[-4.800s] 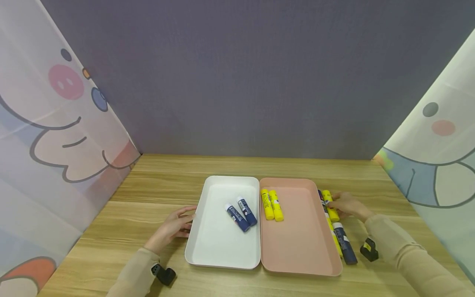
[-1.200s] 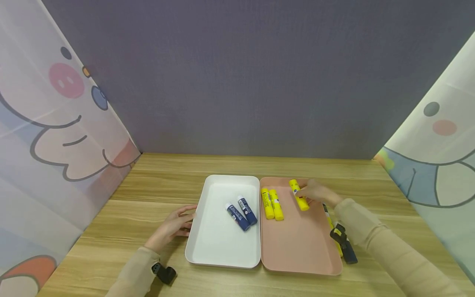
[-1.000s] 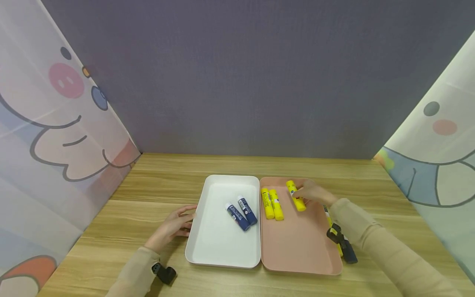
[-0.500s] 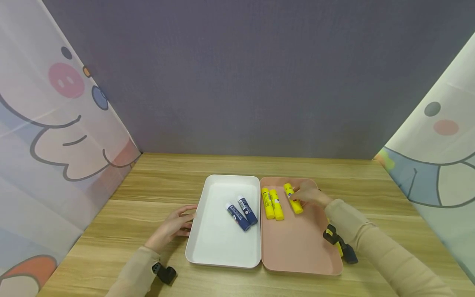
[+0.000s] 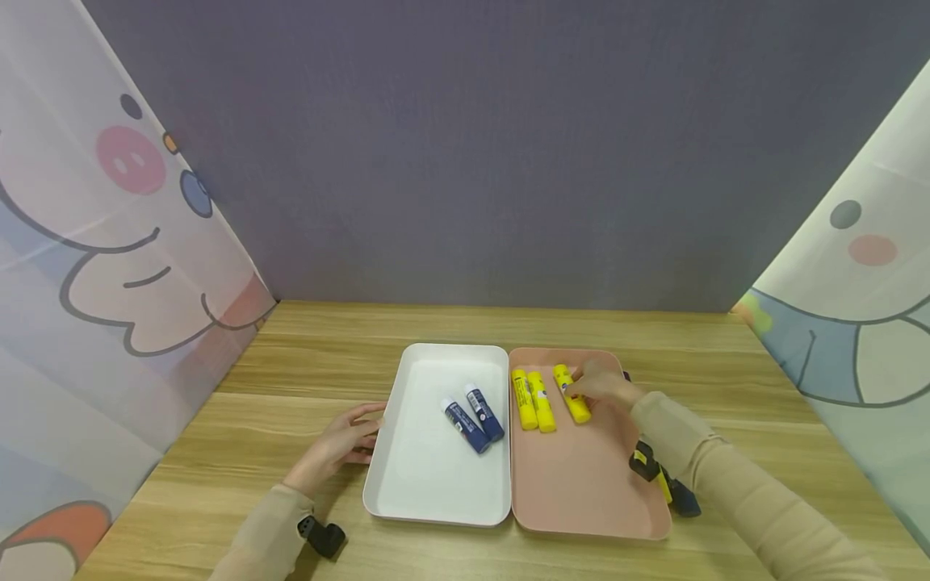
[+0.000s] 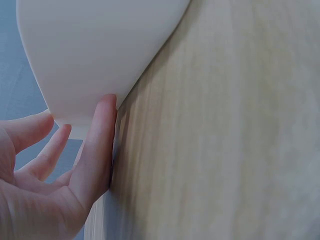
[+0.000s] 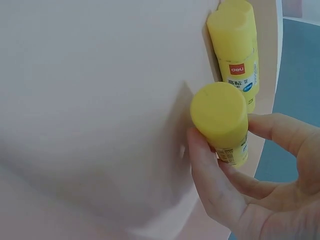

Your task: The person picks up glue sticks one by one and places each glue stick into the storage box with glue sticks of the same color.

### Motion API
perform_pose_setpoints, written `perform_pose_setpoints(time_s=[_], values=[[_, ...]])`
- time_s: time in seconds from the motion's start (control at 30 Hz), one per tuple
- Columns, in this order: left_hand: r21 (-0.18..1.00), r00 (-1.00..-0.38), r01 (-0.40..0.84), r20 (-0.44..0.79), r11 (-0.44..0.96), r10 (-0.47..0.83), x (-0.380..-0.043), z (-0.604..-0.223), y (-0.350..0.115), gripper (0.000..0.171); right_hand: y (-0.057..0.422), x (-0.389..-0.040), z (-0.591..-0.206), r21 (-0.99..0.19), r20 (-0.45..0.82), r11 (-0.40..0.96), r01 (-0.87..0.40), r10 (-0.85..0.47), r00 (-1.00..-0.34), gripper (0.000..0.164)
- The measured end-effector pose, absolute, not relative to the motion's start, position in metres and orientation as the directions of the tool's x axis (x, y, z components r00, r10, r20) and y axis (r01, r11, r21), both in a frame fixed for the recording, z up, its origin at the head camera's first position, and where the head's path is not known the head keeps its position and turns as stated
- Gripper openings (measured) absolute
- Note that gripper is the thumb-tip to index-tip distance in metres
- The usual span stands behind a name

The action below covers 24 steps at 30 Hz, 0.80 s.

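My right hand (image 5: 605,385) pinches a yellow glue stick (image 5: 579,409) between thumb and fingers, low over the pink tray (image 5: 574,492). In the right wrist view that glue stick (image 7: 220,107) points its round end at the camera. Left of it, two more yellow glue sticks (image 5: 541,403) lie side by side along the tray's left wall. The white tray (image 5: 414,484) adjoins on the left and holds two navy glue sticks (image 5: 465,425) with white caps. My left hand (image 5: 340,445) rests its extended fingertips on the white tray's outer left side, also visible on the tray wall (image 6: 95,60) up close.
Right of the pink tray, partly hidden under my right forearm, lie a yellow glue stick (image 5: 664,486) and a navy one (image 5: 684,500). Another dark end (image 5: 627,376) peeks out past the tray's far right corner. A grey panel (image 5: 494,161) stands behind the wooden table (image 5: 327,339).
My right hand picked up a yellow glue stick from right of the pink tray, carried it left over the tray and lowered it towards the other two. My left hand stays put.
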State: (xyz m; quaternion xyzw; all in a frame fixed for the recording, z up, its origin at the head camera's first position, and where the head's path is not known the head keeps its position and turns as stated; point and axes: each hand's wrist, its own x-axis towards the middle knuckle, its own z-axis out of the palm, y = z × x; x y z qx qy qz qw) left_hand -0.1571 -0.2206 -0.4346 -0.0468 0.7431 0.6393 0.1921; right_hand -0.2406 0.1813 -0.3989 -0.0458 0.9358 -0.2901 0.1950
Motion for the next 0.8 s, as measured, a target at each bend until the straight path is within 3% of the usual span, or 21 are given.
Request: perform_pose_setpoints(time_s=[0.13,0.37,0.67,0.8], values=[[0.934,-0.922,-0.31,-0.341,0.179,0.181,-0.158,-0.434,-0.221,0.05,0.182,-0.24,-0.401,-0.547,-0.317,0.837,0.013,-0.193,-0.928,0.015],[0.934,-0.92,-0.311,-0.342,0.177,0.19,-0.157,-0.434,-0.221,0.051,0.181,-0.237,-0.402,-0.611,-0.385,0.784,0.11,-0.173,-0.907,0.038],[0.933,-0.918,-0.313,-0.345,0.178,0.196,-0.158,-0.435,-0.223,0.052,0.184,-0.234,-0.394,-0.702,-0.403,0.688,0.186,-0.168,-0.9,0.043],[0.934,-0.918,-0.31,-0.343,0.18,0.199,-0.158,-0.435,-0.223,0.053,0.186,-0.23,-0.389,-0.732,-0.355,0.665,0.148,-0.186,-0.916,0.042]])
